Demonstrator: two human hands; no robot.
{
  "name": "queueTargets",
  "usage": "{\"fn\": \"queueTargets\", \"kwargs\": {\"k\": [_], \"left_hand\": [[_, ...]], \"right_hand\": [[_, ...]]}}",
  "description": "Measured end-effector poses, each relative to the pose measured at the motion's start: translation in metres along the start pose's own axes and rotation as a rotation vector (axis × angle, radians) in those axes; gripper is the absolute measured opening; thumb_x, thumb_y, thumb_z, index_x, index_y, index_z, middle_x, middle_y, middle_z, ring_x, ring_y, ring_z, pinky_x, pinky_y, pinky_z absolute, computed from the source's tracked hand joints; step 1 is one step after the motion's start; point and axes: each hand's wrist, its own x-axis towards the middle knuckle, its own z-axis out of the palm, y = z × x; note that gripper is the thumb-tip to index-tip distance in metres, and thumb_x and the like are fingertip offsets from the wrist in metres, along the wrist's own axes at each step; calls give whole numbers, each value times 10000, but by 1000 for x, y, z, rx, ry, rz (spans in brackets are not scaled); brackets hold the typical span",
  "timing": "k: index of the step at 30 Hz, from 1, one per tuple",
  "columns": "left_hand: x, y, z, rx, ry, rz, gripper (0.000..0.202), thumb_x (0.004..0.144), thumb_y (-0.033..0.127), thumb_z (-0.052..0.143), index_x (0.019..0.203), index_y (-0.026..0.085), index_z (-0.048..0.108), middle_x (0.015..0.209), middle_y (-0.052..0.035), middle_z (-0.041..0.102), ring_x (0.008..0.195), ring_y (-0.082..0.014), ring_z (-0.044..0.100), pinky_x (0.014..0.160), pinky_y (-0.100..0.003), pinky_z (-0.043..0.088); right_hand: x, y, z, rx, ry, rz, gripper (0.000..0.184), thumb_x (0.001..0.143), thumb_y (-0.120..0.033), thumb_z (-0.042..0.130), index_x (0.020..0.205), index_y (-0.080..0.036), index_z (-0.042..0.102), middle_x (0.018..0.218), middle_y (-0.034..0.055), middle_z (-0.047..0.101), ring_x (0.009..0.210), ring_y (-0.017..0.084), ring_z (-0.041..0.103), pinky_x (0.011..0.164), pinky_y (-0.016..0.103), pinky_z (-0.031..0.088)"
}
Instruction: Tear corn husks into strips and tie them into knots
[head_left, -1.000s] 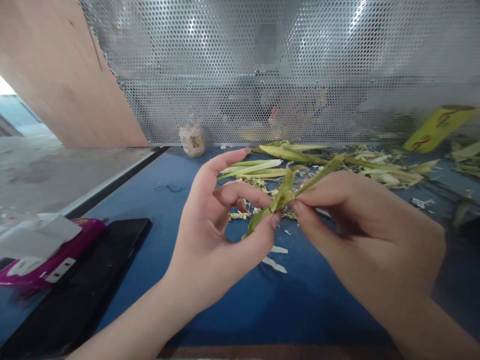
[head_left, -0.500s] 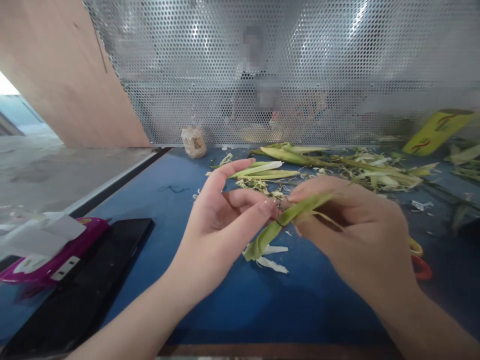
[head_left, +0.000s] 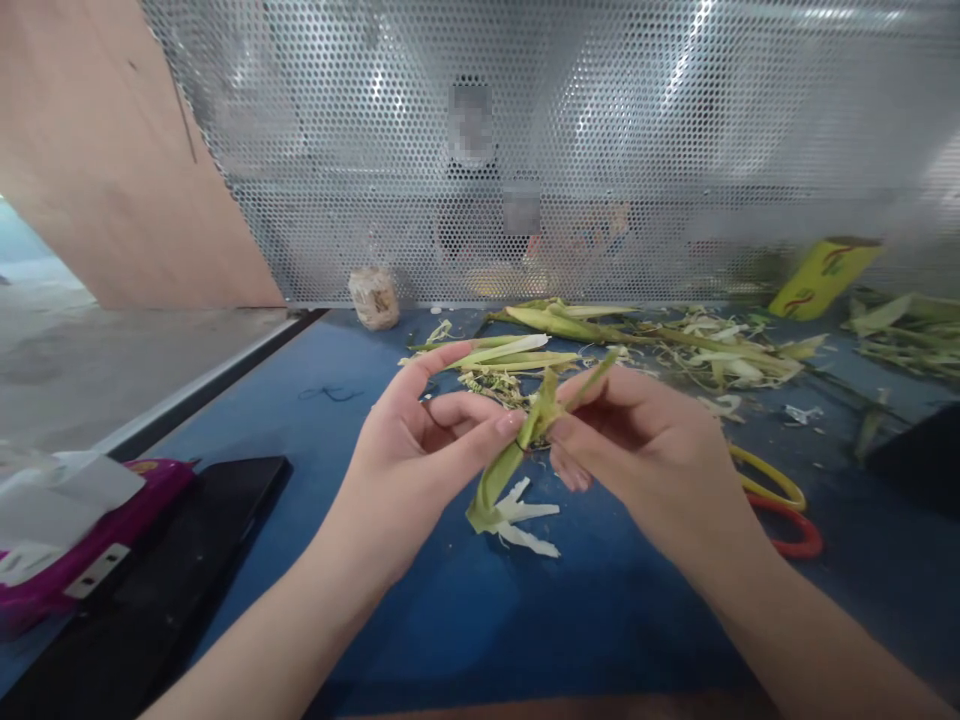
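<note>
A narrow green leaf strip (head_left: pixel 501 476) is pinched between both hands above the blue table (head_left: pixel 420 610). My left hand (head_left: pixel 416 470) grips it with thumb and forefinger near its middle; the index finger points up. My right hand (head_left: pixel 637 455) holds the upper part, where the strip splits into thin ends that stick up by the fingertips. The strip's lower end hangs down over white leaf scraps (head_left: pixel 525 525) on the table.
A heap of green and pale leaves (head_left: pixel 645 335) lies at the back of the table below a perforated metal screen (head_left: pixel 570 150). Scissors with yellow and red handles (head_left: pixel 780 510) lie right of my hand. A black tablet (head_left: pixel 150 590), a magenta object (head_left: pixel 90 560), a small jar (head_left: pixel 373 297) and a yellow box (head_left: pixel 821 275) stand around.
The hands have drawn closer together and the leaf strip has turned more upright, its thin ends now standing up between the fingers. The camera view shifted slightly down and right.
</note>
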Motion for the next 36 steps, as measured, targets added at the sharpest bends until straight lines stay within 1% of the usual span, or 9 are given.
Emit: {"fn": "queueTargets", "kwargs": {"k": [4,7,10,13,16,19,27,32,36], "left_hand": [[5,-3,-4,-17,40,-26,460,676,161,690,1086,183,482,590,70,609,522,-43,555,550,-148,440],[6,-3,-5,-20,68,-22,468,676,176,693,1090,173,475,598,72,601,521,-41,543,543,-149,434],[6,-3,-4,-53,116,-20,454,681,170,684,1080,154,467,608,64,601,545,-52,555,562,-164,443],[6,-5,-3,-88,117,-11,438,666,145,688,1046,160,472,617,63,612,596,-67,583,607,-175,455],[6,-6,-3,-86,77,-14,418,660,131,688,1013,174,467,613,66,618,563,-61,573,583,-170,445],[6,-6,-1,-90,73,-13,386,658,127,688,965,173,458,606,63,620,513,-52,547,538,-165,422],[5,-10,-2,-225,86,-116,328,679,129,681,925,175,468,629,47,634,587,-68,583,605,-179,439],[4,-8,-4,-313,29,-284,254,707,134,654,907,172,502,713,3,655,609,-93,602,602,-203,454],[4,-4,-3,-370,-1,-365,187,737,101,607,898,153,530,726,-12,641,624,-94,606,597,-195,464]], "right_hand": [[3,6,-4,390,-92,130,89,791,-180,586,704,-176,566,499,-69,487,412,41,459,416,173,419],[5,5,-7,595,-153,226,98,822,-167,552,725,-173,569,620,-39,554,527,48,534,448,153,440],[7,4,-6,736,-192,296,112,841,-162,522,736,-172,558,886,-3,609,710,74,612,504,155,478],[7,6,-3,785,-240,335,141,860,-149,481,736,-170,543,836,-1,626,695,81,635,532,165,507],[8,10,-2,748,-215,332,140,849,-136,491,718,-165,532,678,-11,626,630,78,634,573,173,532],[8,12,-1,712,-204,325,88,822,-151,533,735,-167,539,675,-6,634,627,80,633,587,173,537],[9,14,2,632,-213,387,133,787,-212,579,692,-171,495,579,-49,510,448,44,489,411,156,440],[4,11,1,254,-327,240,66,811,-214,545,776,-179,501,556,-54,508,435,55,463,406,179,409],[1,10,-2,-196,-246,25,150,729,-169,620,856,-194,543,671,-23,576,552,93,556,503,216,486]]}}
